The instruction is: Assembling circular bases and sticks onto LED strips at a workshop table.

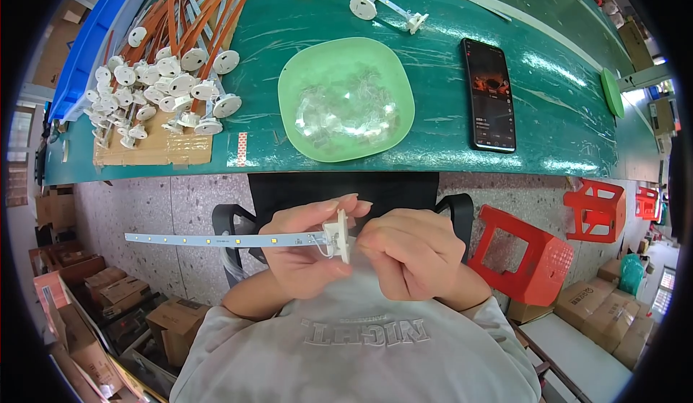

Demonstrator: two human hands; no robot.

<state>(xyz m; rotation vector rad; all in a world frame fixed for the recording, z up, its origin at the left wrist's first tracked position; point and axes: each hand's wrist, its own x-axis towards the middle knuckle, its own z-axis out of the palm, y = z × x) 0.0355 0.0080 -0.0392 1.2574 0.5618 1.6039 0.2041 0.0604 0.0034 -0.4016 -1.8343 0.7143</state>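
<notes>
Though near table edge [433, 169], strip [216, 241] clear

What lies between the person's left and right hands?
In the head view, the white base of the light strip, gripped by the left hand; whether the right hand touches it is unclear.

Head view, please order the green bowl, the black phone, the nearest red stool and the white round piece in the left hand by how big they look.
Largest to smallest:
1. Green bowl
2. Red stool
3. Black phone
4. White round piece, seen nearly edge-on
</notes>
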